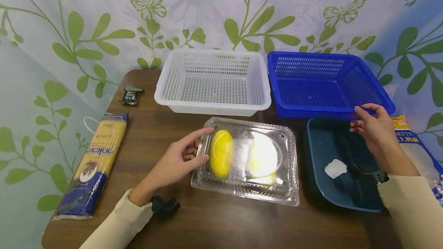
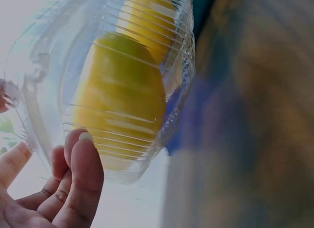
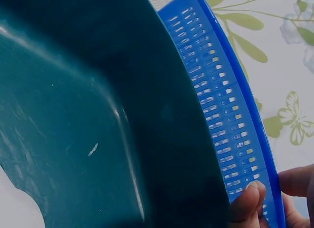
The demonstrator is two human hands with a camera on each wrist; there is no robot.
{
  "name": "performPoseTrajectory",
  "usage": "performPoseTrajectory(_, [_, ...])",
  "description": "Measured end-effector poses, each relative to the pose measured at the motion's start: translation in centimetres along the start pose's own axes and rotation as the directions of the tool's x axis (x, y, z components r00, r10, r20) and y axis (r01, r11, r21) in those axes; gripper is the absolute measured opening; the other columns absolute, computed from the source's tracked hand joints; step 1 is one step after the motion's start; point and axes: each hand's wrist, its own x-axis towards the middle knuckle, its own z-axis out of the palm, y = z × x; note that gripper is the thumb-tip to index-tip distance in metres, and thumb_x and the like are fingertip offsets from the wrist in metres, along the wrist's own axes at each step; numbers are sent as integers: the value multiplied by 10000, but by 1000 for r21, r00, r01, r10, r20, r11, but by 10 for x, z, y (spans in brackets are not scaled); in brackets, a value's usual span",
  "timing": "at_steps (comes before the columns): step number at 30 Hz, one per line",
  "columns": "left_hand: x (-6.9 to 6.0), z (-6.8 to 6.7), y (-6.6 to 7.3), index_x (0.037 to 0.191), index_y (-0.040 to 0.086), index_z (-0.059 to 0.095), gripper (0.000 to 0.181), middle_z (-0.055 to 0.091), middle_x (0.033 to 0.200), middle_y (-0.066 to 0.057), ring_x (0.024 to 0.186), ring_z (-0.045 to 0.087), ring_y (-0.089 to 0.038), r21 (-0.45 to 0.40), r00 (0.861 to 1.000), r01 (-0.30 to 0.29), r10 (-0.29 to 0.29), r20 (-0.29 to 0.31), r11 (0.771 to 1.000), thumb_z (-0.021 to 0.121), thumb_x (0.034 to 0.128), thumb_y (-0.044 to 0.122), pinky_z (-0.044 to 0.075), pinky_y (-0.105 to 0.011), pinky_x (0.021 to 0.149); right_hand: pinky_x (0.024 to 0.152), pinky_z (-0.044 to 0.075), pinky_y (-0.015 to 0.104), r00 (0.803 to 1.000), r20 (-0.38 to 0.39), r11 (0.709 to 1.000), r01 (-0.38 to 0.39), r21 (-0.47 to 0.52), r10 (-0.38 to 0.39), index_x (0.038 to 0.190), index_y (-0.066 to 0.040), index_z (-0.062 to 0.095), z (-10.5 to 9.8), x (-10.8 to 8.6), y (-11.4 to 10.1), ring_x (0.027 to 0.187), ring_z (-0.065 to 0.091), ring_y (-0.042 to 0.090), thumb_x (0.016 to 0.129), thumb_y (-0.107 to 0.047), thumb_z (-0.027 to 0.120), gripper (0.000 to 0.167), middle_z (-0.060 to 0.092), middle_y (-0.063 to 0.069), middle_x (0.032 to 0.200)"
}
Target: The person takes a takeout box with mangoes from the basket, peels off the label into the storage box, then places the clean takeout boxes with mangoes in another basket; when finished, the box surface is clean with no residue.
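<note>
My right hand (image 1: 375, 124) pinches the rim of a blue slotted plastic basket (image 1: 311, 111), thumb on one side and fingers on the other in the right wrist view. Just below that hand sits a dark green tub (image 1: 320, 180) with a white piece (image 1: 335, 168) in it. My left hand (image 1: 176, 162) is at the left edge of a clear plastic clamshell box (image 1: 242, 189), index finger stretched to its corner and thumb by its side. Inside the lidded box lie two yellow mango-like fruits (image 1: 222, 153); glare hides part of the right one.
A white slotted basket (image 1: 212, 107) stands behind the box. At the left lie a spaghetti pack (image 1: 91, 164) and a small dark wrapper (image 1: 130, 94). Another packet (image 1: 406, 137) lies partly hidden right of the tub. A patterned curtain (image 1: 194, 10) hangs behind.
</note>
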Motion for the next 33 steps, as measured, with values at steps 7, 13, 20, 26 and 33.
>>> performPoseTrajectory(7, [20, -13, 29, 1512, 297, 494, 617, 550, 1032, -80, 740, 542, -211, 48, 996, -80, 81, -23, 996, 715, 960, 131, 491, -256, 653, 585, 573, 295, 1000, 2, 1000, 9, -25, -9, 1171, -216, 406, -1, 0, -1, 628, 627, 182, 936, -262, 746, 415, 640, 13, 874])
performPoseTrajectory(13, [44, -22, 46, 1518, 329, 487, 619, 535, 975, -91, 670, 455, -196, 78, 993, -113, 114, -19, 991, 715, 967, 165, 419, -243, 606, 588, 574, 292, 1000, -15, 998, 16, -65, -17, 1169, -229, 412, 1, 2, -3, 629, 633, 167, 912, -315, 764, 444, 640, 1, 878])
performPoseTrajectory(20, [75, -29, 63, 1514, 344, 490, 603, 583, 965, -110, 665, 550, -276, 24, 995, -97, 97, 1, 995, 712, 970, 208, 490, -314, 623, 585, 569, 292, 1000, -18, 998, -17, -54, 16, 1163, -227, 418, 1, 3, -1, 625, 623, 171, 935, -288, 747, 405, 636, -6, 867])
performPoseTrajectory(26, [105, -30, 70, 1515, 360, 483, 602, 619, 915, -102, 661, 558, -271, 58, 996, -88, 87, 24, 994, 708, 966, 263, 447, -330, 613, 570, 530, 277, 1000, -29, 996, -14, -93, 11, 1160, -229, 417, 0, 0, 1, 623, 565, 158, 925, -324, 756, 423, 579, -9, 855])
performPoseTrajectory(33, [147, -25, 80, 1489, 390, 503, 569, 646, 909, -123, 725, 573, -317, 50, 998, -70, 69, 4, 996, 703, 965, 295, 470, -400, 687, 522, 463, 278, 999, -24, 996, 19, -92, -21, 1154, -225, 411, 1, 0, 1, 603, 511, 158, 962, -280, 720, 369, 545, -8, 831])
